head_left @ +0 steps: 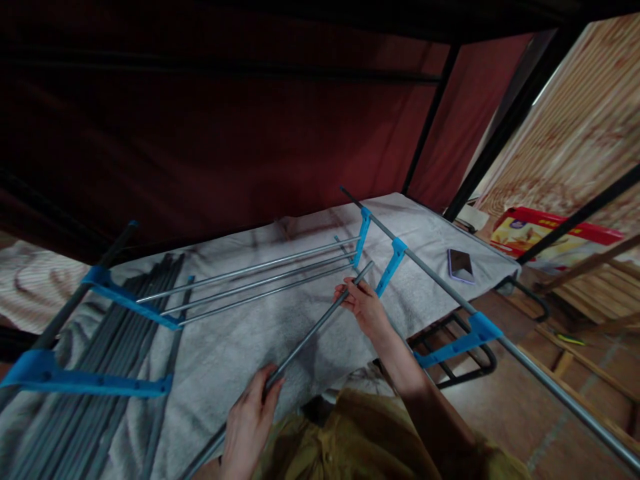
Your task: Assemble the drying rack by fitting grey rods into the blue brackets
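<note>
A grey metal tube slants across the middle of the view with both hands on it. My left hand is closed around its lower part. Near the tube's upper end, my right hand grips it with thumb and fingers. Just right of that end is a blue plastic bracket on a long grey pole. Behind the tube, several thin rods run between a left blue bracket and a right blue bracket. Another blue bracket sits at the lower left.
A bundle of grey tubes lies on the grey blanket at left. A phone rests on the blanket's right side. Black bed-frame posts and a dark red curtain stand behind. A red and yellow box is at far right.
</note>
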`<state>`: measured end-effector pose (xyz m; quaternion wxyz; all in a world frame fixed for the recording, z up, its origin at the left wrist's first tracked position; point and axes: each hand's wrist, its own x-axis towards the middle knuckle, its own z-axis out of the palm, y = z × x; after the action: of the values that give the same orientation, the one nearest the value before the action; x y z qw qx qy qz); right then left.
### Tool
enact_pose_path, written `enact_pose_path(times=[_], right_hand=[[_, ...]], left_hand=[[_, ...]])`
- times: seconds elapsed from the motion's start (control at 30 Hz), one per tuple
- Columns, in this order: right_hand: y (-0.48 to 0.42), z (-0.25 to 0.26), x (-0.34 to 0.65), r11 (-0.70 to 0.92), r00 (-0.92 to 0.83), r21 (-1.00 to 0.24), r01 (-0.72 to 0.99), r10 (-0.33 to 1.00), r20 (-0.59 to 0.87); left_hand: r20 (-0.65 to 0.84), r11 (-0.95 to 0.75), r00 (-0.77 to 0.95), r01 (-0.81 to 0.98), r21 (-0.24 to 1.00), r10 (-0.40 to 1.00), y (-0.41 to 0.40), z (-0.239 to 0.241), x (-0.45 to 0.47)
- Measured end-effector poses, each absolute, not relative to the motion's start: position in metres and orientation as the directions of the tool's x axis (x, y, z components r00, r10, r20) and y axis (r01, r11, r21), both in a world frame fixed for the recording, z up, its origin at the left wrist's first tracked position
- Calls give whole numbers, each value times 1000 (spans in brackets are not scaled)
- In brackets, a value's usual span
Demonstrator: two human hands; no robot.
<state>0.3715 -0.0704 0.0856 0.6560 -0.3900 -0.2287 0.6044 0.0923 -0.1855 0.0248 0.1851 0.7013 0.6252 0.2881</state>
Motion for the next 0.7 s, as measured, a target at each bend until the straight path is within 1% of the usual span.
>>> enact_pose_path(times=[0.1, 0.2, 0.3, 0.43, 0.53, 0.7], right_hand=[[-65, 82, 375, -19, 203, -806, -592, 964, -171], [-58, 78, 378, -28, 205, -811, -584, 962, -181], [-54, 72, 377, -79, 166, -799, -596, 961, -219], [-59, 60, 372, -158, 77, -767, -622, 962, -261], [-68, 45, 368, -199, 54, -752, -628, 953, -298], [-89, 9, 367, -297, 88, -738, -605, 897, -433]], left_hand=[[226, -169, 43, 799, 578, 973, -188, 21, 85], [290, -228, 76, 813, 535, 954, -189, 18, 78], [318, -279, 127, 823, 494, 939, -188, 14, 75], [327, -303, 169, 857, 418, 930, -186, 7, 75], [274, -286, 189, 881, 377, 943, -186, 4, 75], [90, -172, 152, 940, 294, 984, -189, 8, 72]])
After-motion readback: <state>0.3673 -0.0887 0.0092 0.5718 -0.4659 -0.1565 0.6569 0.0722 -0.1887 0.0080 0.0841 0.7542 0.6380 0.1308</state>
